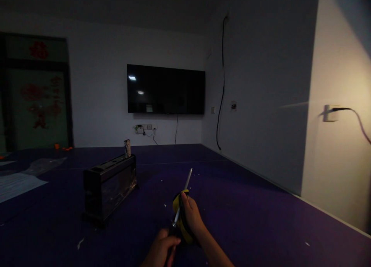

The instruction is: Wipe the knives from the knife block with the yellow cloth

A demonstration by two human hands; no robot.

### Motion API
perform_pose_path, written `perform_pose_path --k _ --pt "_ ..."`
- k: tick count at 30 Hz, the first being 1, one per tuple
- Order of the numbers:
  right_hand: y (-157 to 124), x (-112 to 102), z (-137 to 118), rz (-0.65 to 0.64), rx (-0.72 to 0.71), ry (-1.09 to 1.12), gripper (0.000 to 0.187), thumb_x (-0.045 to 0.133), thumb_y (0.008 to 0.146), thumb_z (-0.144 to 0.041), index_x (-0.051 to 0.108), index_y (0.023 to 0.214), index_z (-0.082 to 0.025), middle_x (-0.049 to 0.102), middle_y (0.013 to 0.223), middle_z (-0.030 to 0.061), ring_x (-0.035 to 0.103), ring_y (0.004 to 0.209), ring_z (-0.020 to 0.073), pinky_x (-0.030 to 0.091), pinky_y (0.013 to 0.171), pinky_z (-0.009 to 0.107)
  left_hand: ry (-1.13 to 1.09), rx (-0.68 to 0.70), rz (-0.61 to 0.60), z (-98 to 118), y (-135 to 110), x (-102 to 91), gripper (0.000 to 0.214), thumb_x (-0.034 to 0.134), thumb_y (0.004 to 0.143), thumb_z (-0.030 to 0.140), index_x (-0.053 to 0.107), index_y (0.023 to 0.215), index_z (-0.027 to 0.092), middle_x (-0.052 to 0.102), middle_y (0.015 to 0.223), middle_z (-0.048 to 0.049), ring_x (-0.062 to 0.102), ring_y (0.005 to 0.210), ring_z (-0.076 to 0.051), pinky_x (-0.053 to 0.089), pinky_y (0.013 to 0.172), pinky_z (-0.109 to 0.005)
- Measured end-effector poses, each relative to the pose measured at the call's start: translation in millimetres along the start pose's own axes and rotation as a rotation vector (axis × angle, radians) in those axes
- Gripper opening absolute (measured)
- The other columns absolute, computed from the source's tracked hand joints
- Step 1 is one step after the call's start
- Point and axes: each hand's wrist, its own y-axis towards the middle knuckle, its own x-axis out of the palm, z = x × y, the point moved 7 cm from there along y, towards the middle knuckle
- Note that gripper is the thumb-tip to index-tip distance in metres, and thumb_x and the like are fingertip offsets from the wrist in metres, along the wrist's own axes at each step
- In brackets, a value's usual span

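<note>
My left hand (162, 244) is closed around the dark handle of what looks like a long-shafted screwdriver (189, 177), its bright metal shaft slanting up and away to the right. Closed on a yellow-and-black thing (176, 203) is my right hand (191, 213), thumb on top. The shaft passes by or through this thing, and its tip shows beyond. Dim light and my fingers hide the thing's exact shape and whether shaft and thing touch. Left of my hands, a long black box-like unit (111, 187) stands on the purple surface, with a small pale patterned piece (127, 148) upright at its far end.
The purple surface (249, 216) carries small white scraps (80, 243). Paper (20, 185) and clear plastic (43, 165) lie at the left. A wall-mounted television (166, 89) hangs ahead. On the right wall, a cable runs from a socket (330, 113).
</note>
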Motion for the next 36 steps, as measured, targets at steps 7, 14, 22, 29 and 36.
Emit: perform_pose_path --k 7,14,22,29,36 --pt "-5 9 2 -0.049 -0.022 -0.073 0.054 0.042 0.068 -0.072 0.047 0.056 -0.019 0.046 0.05 -0.0028 0.043 0.048 0.0119 0.034 0.046 0.023 -0.056 -0.028 0.025 3 0 0.6 0.03 0.058 0.057 0.041 0.051 0.072 0.016 0.043 0.041 0.0077 0.034 0.032 -0.007 0.022 0.039 -0.021" --pt "-9 17 9 -0.101 -0.017 -0.116 0.055 0.041 0.069 -0.072 0.052 0.059 -0.018 0.051 0.054 -0.0012 0.047 0.051 0.0127 0.037 0.049 0.023 -0.054 -0.011 0.066 12 -5 -0.8 0.027 0.057 0.055 0.042 0.048 0.064 0.018 0.044 0.04 0.007 0.035 0.032 -0.007 0.023 0.037 -0.021" --pt "-18 24 -2 -0.122 -0.064 -0.225 0.05 0.04 0.074 -0.066 0.052 0.063 -0.018 0.055 0.06 0.0005 0.051 0.059 0.0146 0.041 0.057 0.025 -0.08 -0.026 -0.05 12 -5 8.1 0.028 0.05 0.059 0.047 0.045 0.062 0.02 0.032 0.027 0.0102 0.023 0.02 -0.006 0.015 0.03 -0.019" --pt "-21 31 1 -0.211 -0.066 -0.202 0.044 0.042 0.076 -0.06 0.053 0.068 -0.018 0.054 0.063 0.0 0.052 0.061 0.0144 0.04 0.056 0.024 -0.083 0.0 -0.04 16 -4 7.5 0.03 0.048 0.059 0.049 0.045 0.057 0.019 0.031 0.025 0.0084 0.024 0.02 -0.006 0.015 0.027 -0.018" --pt "-21 26 -5 -0.147 -0.103 -0.286 0.048 0.04 0.076 -0.063 0.051 0.061 -0.019 0.053 0.058 -0.0005 0.051 0.057 0.0136 0.038 0.053 0.023 -0.05 -0.038 -0.024 14 -5 7.8 0.031 0.048 0.058 0.05 0.047 0.063 0.019 0.033 0.027 0.0091 0.024 0.02 -0.006 0.016 0.027 -0.018"
